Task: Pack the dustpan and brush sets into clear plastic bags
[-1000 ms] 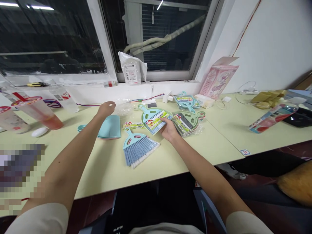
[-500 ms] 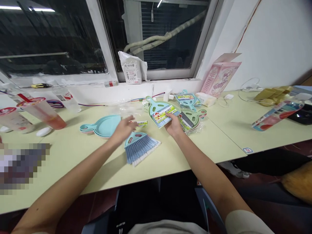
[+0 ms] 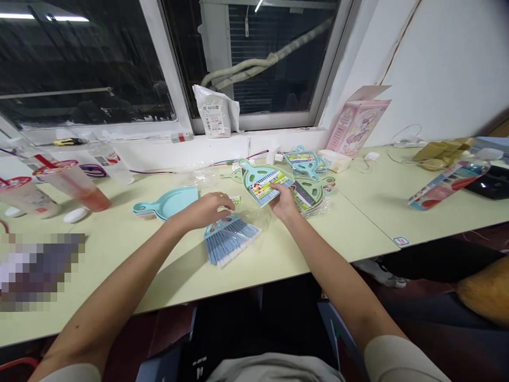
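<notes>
- In the head view, the right hand [image 3: 283, 202] is clamped on the edge of a labelled dustpan set [image 3: 260, 178], thumb on top; the set is tilted, its handle pointing toward the window.
- The left hand [image 3: 212, 208] has loosely bent fingers, thumb and fingertips apart, over the handle end of the blue brush [image 3: 231, 243]; whether it touches the brush, I cannot tell.
- That brush lies on the pale table [image 3: 286, 260], bristles toward the person.
- Left of it sits a light-blue dustpan [image 3: 180, 201], handle pointing left, partly behind the left hand.
- Just right of the held set lies a green dustpan set [image 3: 316, 188]; behind, nearer the wall, a packaged blue set [image 3: 308, 167].
- A pink box [image 3: 358, 124] stands farther right.
</notes>
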Motion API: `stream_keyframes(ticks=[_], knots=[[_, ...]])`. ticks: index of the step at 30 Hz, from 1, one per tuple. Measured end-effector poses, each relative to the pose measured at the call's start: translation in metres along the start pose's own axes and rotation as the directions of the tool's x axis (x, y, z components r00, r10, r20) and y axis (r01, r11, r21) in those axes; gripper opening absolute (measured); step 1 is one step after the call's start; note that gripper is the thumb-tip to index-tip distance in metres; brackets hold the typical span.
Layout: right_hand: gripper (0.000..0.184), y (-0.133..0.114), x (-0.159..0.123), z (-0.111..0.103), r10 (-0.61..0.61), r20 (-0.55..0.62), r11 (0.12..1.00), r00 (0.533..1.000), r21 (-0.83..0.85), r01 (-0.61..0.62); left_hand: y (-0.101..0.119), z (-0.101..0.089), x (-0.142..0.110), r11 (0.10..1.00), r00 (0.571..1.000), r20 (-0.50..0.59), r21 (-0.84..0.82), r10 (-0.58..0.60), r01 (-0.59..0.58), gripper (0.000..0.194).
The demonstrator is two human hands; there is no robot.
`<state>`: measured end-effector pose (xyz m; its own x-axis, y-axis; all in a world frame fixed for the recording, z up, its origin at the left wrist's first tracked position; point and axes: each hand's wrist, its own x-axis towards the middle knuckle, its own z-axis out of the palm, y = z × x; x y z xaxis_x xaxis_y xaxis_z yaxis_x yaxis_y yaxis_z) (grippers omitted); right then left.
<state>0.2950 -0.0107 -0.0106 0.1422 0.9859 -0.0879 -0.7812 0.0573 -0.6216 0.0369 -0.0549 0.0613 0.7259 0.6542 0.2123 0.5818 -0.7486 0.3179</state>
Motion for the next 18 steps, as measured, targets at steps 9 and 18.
stream_keyframes(ticks=[9, 18], knots=[[0.040, 0.001, 0.001, -0.001, 0.031, -0.012, 0.999, 0.999, -0.011, -0.031, -0.009, 0.006, -0.007, 0.990, 0.907, 0.406, -0.028, -0.112, 0.135, 0.051], [0.039, -0.001, -0.006, 0.004, 0.052, 0.033, 0.999, 0.998, 0.007, -0.052, -0.009, 0.032, -0.009, 0.993, 0.974, 0.208, 0.092, -0.089, 0.071, 0.012]])
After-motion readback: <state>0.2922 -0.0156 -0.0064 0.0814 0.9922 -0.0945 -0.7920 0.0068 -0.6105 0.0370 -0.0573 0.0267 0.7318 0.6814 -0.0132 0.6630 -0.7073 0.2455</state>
